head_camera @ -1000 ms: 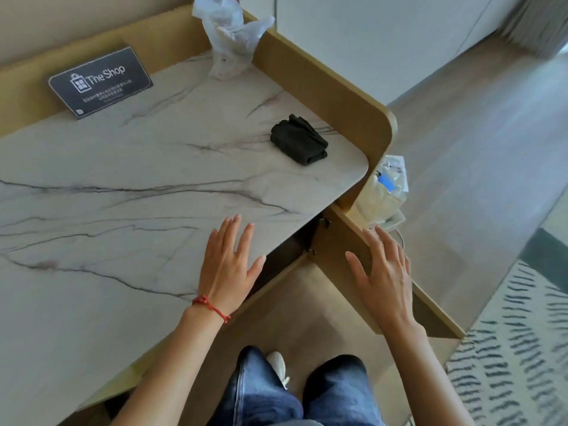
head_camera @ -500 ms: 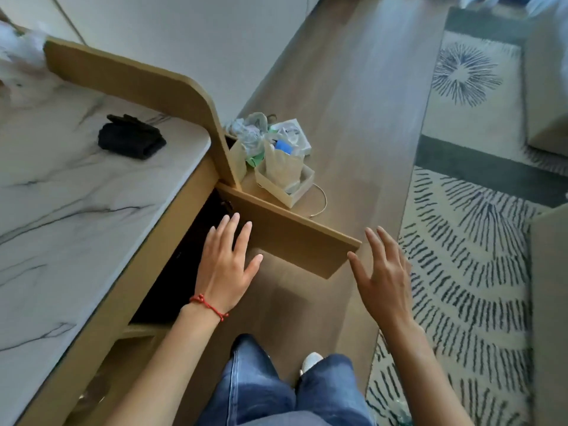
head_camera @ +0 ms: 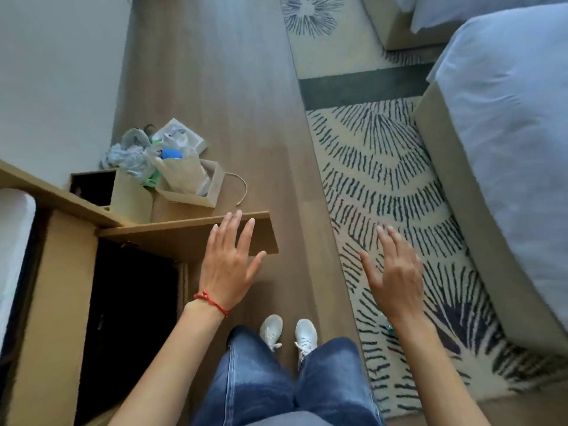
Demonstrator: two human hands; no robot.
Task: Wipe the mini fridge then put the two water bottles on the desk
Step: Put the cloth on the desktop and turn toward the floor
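My left hand (head_camera: 229,262), with a red string at the wrist, hovers open with fingers spread over the top edge of the open wooden cabinet door (head_camera: 187,238). My right hand (head_camera: 395,272) is open too, held in the air over the patterned rug. The dark cabinet opening (head_camera: 129,302) lies below the desk at the lower left; its inside is too dark to make out a fridge. Only a sliver of the white desk top (head_camera: 13,241) shows at the left edge. No water bottles and no cloth are in view.
Paper bags stuffed with plastic and rubbish (head_camera: 172,176) stand on the wood floor behind the door, by the white wall. A striped rug (head_camera: 393,186) covers the floor to the right, and a bed (head_camera: 507,133) fills the right side. My feet (head_camera: 289,333) stand close to the cabinet.
The view has swung right and down, off the marble desk top and black cloth to the floor, rug and bed. Both hands stay open and empty.
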